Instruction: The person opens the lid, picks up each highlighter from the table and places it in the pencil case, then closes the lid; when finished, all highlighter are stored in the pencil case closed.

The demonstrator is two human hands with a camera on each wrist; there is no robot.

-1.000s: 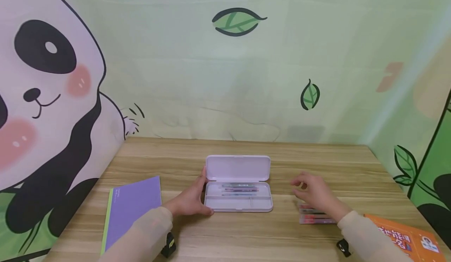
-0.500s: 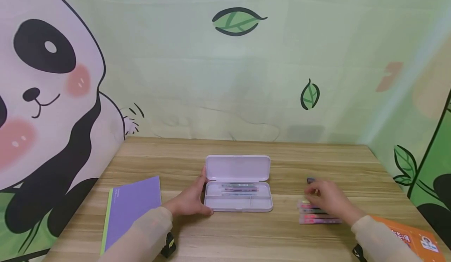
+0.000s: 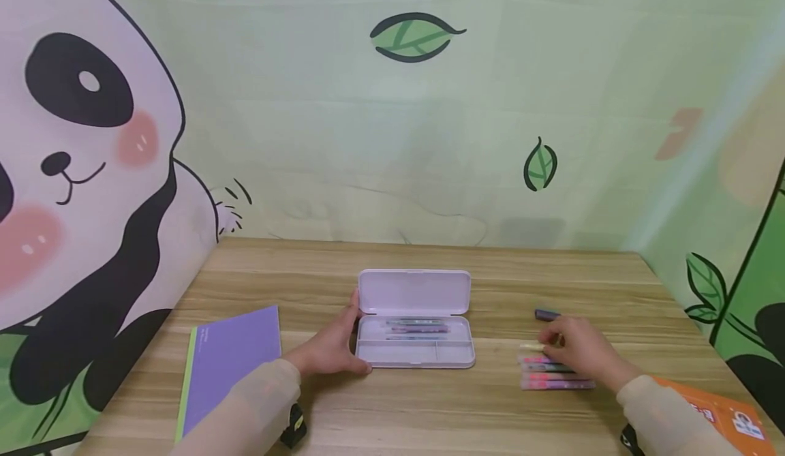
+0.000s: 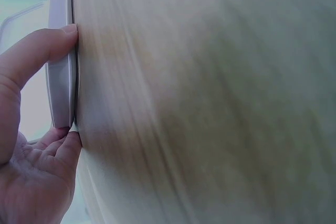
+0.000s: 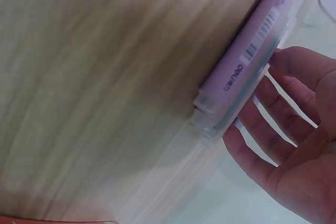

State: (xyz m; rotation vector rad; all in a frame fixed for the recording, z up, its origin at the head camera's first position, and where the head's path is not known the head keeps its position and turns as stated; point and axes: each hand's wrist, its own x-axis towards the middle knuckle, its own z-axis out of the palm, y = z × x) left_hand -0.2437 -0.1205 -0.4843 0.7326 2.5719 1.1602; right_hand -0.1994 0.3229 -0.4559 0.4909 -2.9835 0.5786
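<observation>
In the head view, an opened pale lilac pencil case (image 3: 415, 361) stands mid-table, its lid raised and several pens (image 3: 417, 329) in its back compartment. My left hand (image 3: 328, 347) holds the case's left end, thumb at the front corner and fingers at the back. The left wrist view has the thumb (image 4: 58, 43) against the case's edge. My right hand (image 3: 585, 350) bends over a yellow highlighter (image 3: 531, 347), thumb and fingers on it, the fingertips partly hidden. More pens (image 3: 555, 380) lie in a row beside it; a pink-purple one (image 5: 247, 51) shows in the right wrist view.
A dark pen (image 3: 546, 314) lies apart behind the row, partly covered by the right hand. On the left is a purple notebook (image 3: 239, 354); at the right front lies an orange booklet (image 3: 730, 412). A printed panda backdrop (image 3: 294, 170) rises behind the table.
My right hand has moved right and down to the row of pens. The dark pen behind the row now shows, after being hidden at first. The left hand stays on the pencil case.
</observation>
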